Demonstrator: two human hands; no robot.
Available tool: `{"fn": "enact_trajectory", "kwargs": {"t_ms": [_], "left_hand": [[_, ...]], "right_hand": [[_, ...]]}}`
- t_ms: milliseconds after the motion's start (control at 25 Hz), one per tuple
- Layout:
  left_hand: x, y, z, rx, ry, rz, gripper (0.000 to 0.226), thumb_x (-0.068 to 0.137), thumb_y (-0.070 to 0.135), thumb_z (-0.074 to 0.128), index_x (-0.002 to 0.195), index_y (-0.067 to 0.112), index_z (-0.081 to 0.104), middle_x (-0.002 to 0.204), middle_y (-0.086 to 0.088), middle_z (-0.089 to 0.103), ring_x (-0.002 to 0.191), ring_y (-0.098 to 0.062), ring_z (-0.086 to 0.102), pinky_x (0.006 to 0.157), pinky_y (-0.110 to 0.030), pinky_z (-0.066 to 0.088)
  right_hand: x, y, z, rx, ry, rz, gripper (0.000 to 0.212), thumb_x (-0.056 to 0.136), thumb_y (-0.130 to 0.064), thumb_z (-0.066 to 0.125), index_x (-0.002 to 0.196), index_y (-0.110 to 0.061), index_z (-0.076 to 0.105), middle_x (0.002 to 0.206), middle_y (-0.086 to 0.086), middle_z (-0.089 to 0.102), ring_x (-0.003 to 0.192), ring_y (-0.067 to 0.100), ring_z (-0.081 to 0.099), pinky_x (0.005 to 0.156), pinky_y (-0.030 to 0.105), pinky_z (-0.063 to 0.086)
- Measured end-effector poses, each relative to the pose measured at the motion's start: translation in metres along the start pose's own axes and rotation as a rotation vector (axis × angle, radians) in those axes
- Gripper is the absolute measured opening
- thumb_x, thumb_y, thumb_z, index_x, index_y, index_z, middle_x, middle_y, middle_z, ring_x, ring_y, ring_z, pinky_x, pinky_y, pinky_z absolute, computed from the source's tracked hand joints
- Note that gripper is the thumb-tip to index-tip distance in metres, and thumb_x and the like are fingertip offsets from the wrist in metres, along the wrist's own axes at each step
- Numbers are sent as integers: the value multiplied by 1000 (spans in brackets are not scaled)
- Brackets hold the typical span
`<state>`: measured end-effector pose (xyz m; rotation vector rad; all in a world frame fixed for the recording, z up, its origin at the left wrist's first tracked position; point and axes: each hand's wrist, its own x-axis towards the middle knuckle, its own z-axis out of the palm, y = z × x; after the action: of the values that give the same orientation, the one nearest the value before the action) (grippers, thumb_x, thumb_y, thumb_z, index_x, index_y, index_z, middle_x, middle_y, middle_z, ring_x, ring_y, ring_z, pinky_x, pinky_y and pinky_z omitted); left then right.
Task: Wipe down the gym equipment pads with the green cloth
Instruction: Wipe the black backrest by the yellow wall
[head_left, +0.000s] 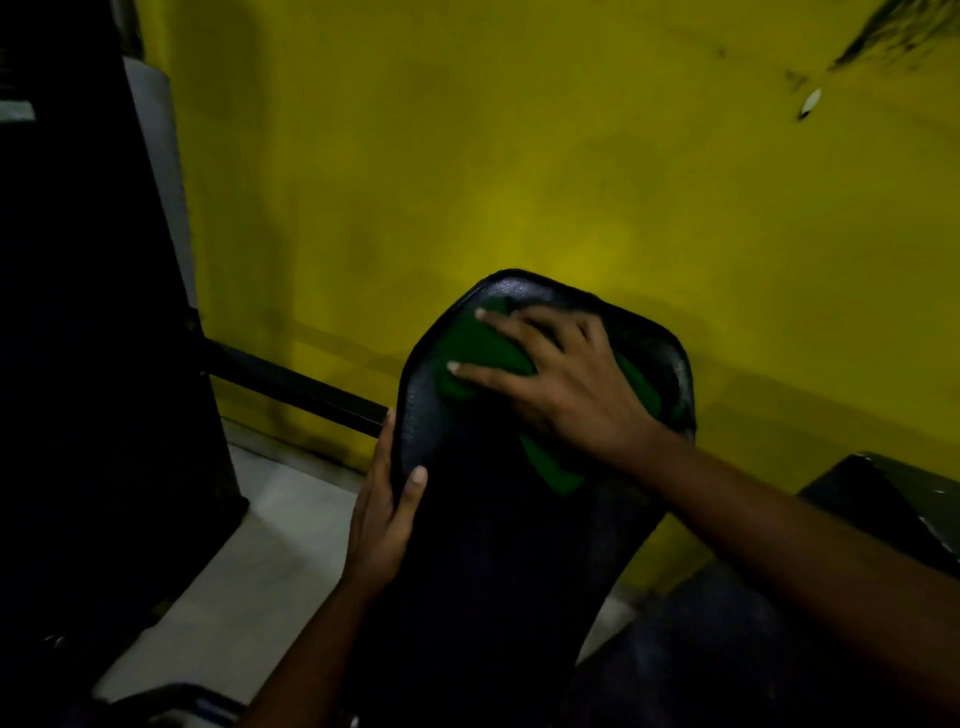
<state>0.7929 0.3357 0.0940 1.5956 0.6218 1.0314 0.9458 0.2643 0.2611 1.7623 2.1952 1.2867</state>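
Note:
A long black padded gym pad runs from the bottom middle up toward the wall. The green cloth lies bunched on the pad's upper end. My right hand lies flat on the cloth with straight, spread fingers, pressing it against the pad; green cloth shows on both sides of the hand and below the wrist. My left hand grips the pad's left edge, thumb on the top face and fingers wrapped round the side.
A yellow wall stands close behind the pad. A black metal bar runs along the wall's base at left. Dark machine parts fill the left side, and a black block sits at right. Pale floor shows lower left.

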Motion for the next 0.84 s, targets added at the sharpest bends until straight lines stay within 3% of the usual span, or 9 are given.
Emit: {"fn": "enact_trajectory", "kwargs": {"t_ms": [160, 200, 360, 520, 680, 840], "left_hand": [[0, 4, -2, 40, -15, 23, 70, 70, 84, 31, 132, 66, 4, 137, 53, 9, 127, 28, 17, 94, 6, 24], [-1, 4, -2, 33, -13, 17, 69, 71, 82, 33, 132, 65, 4, 136, 53, 10, 127, 26, 18, 96, 4, 24], [-2, 2, 1, 63, 3, 19, 69, 75, 69, 37, 135, 61, 4, 144, 36, 15, 136, -2, 26, 108, -27, 30], [-2, -1, 2, 103, 18, 33, 72, 74, 76, 35, 135, 60, 2, 155, 10, 19, 139, -12, 28, 109, -33, 31], [-3, -2, 3, 144, 36, 60, 69, 77, 68, 36, 136, 56, 1, 157, 6, 16, 141, -12, 25, 111, -33, 28], [-1, -4, 3, 194, 23, 42, 67, 79, 66, 34, 134, 59, -3, 157, 2, 16, 142, -19, 24, 113, -45, 30]], "right_hand": [[9, 71, 6, -98, -160, -148, 53, 85, -34, 48, 136, -40, 36, 149, 6, 36, 135, 30, 32, 95, 45, 32], [-7, 76, 6, -84, -148, -114, 52, 86, -34, 46, 137, -40, 37, 149, 6, 36, 136, 29, 33, 95, 45, 33], [-68, 55, 5, -26, -38, 119, 52, 82, -37, 49, 134, -39, 44, 146, 6, 40, 132, 28, 36, 91, 44, 34], [-102, 18, 11, -28, 3, 247, 55, 76, -43, 54, 131, -41, 47, 142, 5, 45, 127, 28, 39, 89, 43, 33], [-138, -54, 31, -4, 7, 440, 60, 70, -48, 57, 129, -47, 45, 142, -1, 42, 125, 23, 39, 89, 42, 31], [-160, -125, 42, 25, -97, 530, 62, 68, -44, 56, 129, -50, 42, 140, -4, 38, 122, 20, 40, 89, 43, 32]]}}
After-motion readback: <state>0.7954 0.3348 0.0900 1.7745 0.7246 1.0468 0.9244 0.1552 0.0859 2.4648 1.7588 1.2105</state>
